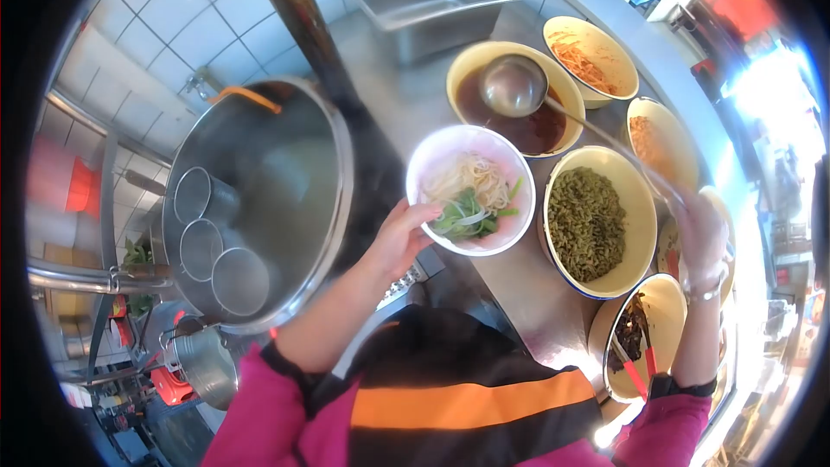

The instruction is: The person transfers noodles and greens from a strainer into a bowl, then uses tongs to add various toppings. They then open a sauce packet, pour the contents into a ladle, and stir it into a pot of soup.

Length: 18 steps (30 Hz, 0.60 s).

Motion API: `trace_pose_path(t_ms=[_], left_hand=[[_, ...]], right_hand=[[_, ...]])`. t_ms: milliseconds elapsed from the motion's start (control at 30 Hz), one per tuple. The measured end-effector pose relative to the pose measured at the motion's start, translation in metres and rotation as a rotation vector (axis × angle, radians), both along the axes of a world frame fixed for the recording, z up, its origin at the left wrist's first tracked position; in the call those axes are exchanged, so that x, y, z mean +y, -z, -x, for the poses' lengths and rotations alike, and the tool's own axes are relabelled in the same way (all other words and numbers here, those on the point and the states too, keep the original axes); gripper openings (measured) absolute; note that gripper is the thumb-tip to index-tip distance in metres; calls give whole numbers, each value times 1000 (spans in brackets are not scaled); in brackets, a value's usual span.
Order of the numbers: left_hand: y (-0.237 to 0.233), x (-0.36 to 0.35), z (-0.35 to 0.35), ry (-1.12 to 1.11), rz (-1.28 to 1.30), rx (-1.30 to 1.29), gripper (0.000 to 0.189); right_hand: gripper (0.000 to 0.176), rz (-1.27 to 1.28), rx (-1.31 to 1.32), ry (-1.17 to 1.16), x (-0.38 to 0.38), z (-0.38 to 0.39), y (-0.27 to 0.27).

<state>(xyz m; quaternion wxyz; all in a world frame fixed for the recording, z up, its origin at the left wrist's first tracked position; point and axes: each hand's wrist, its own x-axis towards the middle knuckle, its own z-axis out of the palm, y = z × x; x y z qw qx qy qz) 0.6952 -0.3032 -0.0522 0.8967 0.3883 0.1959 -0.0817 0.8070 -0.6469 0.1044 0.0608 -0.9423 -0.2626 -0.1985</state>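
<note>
My left hand (405, 233) grips the rim of a white bowl (519, 238), its thumb over the near left edge. Noodles (474, 180) and green leafy vegetables (467, 218) lie inside the bowl. At the right, my right hand (699, 229) is closed round the handle of a long metal ladle (513, 85). The ladle's round head hangs over a yellow enamel bowl (566, 140) of dark reddish-brown sauce (484, 108), just beyond the white bowl. Between my hands stands a bowl of chopped green vegetables (586, 223).
A large steaming pot (339, 207) with several strainer baskets (240, 281) stands at the left. Shredded orange food fills part of a bowl (605, 52) at the back right. Red-handled tongs (634, 372) rest in a near bowl (666, 294). A steel pan (432, 0) sits behind.
</note>
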Motion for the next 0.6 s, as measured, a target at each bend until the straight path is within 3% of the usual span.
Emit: trace_pose_path(t_ms=[100, 167, 300, 600], left_hand=[[-6, 2, 7, 30, 36, -46, 50], [-11, 3, 16, -6, -12, 28, 50], [-16, 9, 29, 73, 121, 12, 55], [-30, 16, 50, 193, -50, 14, 58]], right_hand=[[19, -20, -7, 45, 2, -22, 3], [16, 213, -1, 265, 12, -35, 5], [16, 328, 7, 341, 27, -62, 19], [20, 322, 315, 254, 52, -100, 42]])
